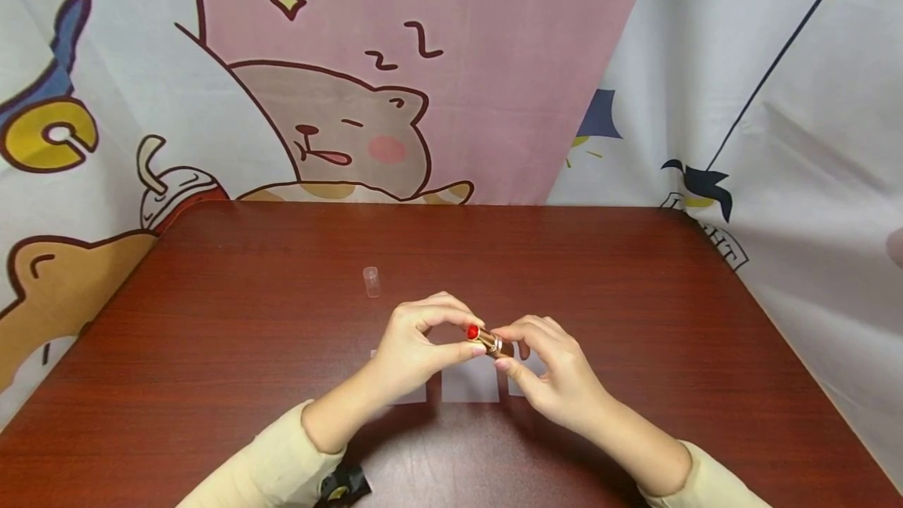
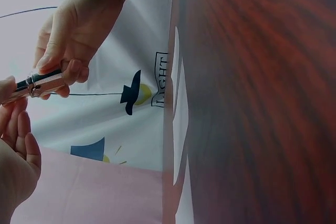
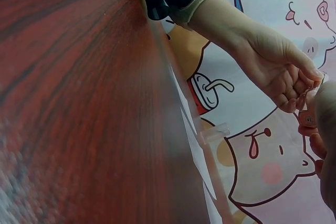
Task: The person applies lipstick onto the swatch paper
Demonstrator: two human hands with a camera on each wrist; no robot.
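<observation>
A lipstick (image 1: 496,343) with a gold tube and a red tip is held over the table between both hands, the tip toward the left. My left hand (image 1: 416,339) pinches the tube near the red end between thumb and fingers. At the other end, my right hand (image 1: 560,367) grips the base with thumb and fingertips. The left wrist view shows the lipstick (image 2: 44,84) from the side, its left end hidden by the left thumb. In the right wrist view the right hand covers part of the lipstick (image 3: 308,118). A small clear cap (image 1: 371,282) stands beyond the left hand.
White flat pieces, perhaps paper (image 1: 469,381), lie on the brown table (image 1: 564,257) beneath the hands. A printed curtain (image 1: 522,61) hangs along the far and side edges. A black strap-like device (image 1: 343,486) is on the left forearm.
</observation>
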